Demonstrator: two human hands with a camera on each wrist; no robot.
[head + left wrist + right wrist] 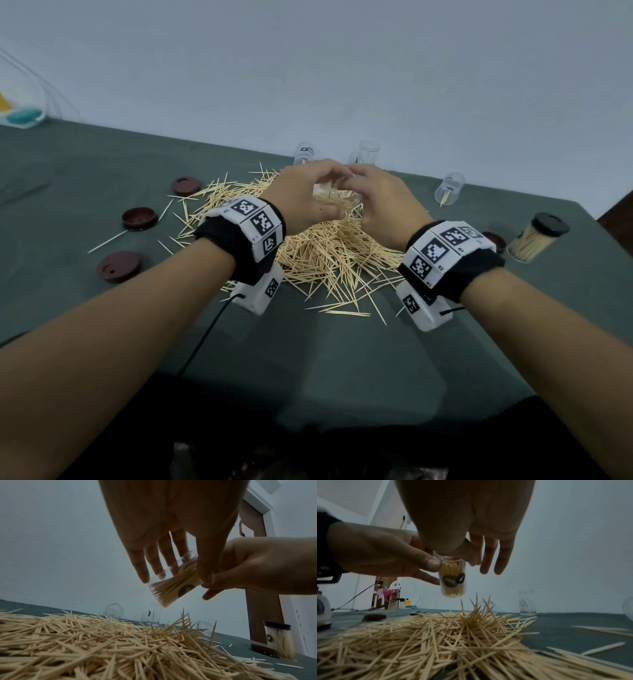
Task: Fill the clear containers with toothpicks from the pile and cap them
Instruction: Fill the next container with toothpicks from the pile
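Gripping toothpick-filled clear container (453,580) above pile (329,253): right hand (387,205) pinching uncapped rim, left hand (301,197) fingers curled round side.

Five clear containers (449,188), five caps (140,218), one toothpick pile (318,253).

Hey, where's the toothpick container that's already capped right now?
In the head view the capped container stands at the table's far right, right of the right hand and the toothpick pile, with a brown lid just beside it.
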